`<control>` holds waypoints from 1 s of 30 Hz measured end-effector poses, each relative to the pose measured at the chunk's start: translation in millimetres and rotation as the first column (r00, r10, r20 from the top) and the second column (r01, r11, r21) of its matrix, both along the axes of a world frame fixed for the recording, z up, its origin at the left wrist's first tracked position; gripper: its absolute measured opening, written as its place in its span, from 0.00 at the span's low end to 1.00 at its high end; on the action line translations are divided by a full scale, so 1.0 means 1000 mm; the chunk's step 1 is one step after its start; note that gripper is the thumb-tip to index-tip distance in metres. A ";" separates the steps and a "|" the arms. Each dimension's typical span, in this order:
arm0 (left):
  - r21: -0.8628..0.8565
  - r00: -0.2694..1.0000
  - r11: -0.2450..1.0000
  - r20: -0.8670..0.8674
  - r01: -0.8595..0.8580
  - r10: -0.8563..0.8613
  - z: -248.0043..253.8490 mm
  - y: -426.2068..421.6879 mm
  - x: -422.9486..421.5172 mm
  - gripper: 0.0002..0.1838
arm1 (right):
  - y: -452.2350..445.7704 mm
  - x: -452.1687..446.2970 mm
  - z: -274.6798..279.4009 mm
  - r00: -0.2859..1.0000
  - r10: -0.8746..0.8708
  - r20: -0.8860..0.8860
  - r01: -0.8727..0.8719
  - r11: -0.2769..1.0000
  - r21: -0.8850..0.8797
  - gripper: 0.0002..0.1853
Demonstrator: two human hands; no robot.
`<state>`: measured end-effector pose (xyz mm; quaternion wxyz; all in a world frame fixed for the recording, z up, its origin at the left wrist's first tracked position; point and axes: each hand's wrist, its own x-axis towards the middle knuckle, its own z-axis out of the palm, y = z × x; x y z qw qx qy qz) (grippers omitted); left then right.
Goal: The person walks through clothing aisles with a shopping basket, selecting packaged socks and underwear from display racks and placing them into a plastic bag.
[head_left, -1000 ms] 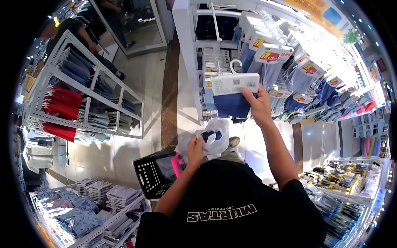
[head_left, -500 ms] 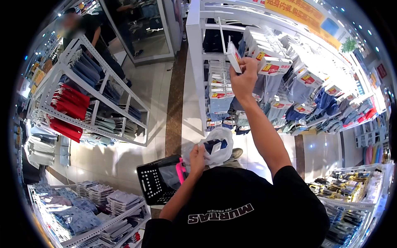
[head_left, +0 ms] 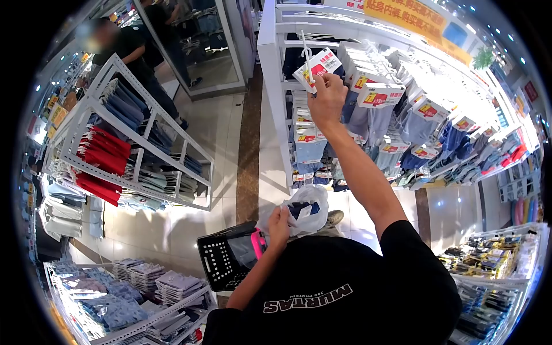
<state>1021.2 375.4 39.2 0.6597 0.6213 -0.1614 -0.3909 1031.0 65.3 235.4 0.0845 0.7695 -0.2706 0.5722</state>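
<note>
Okay so the right hand [head_left: 328, 99] has just turned the pinched card pack [head_left: 319, 68] face-up at the rack peg [head_left: 303, 41], can't tell if it's hooked, left hand [head_left: 279, 226] still gripping the plastic bag [head_left: 313, 222].

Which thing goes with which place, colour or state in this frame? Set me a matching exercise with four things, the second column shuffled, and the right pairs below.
Things
1. right hand
2. left hand
3. basket
4. red clothes

Places, colours, states
A. at the white bag
B. hanging at the picture's left
C. holding a card
D. black with a perforated side

Right pairs: 1-C, 2-A, 3-D, 4-B
</note>
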 end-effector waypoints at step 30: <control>0.158 0.769 0.853 0.375 0.497 -0.518 0.103 -0.036 0.065 0.16 | 0.121 -0.066 -0.102 0.291 0.939 -0.184 -0.237 0.257 0.937 0.32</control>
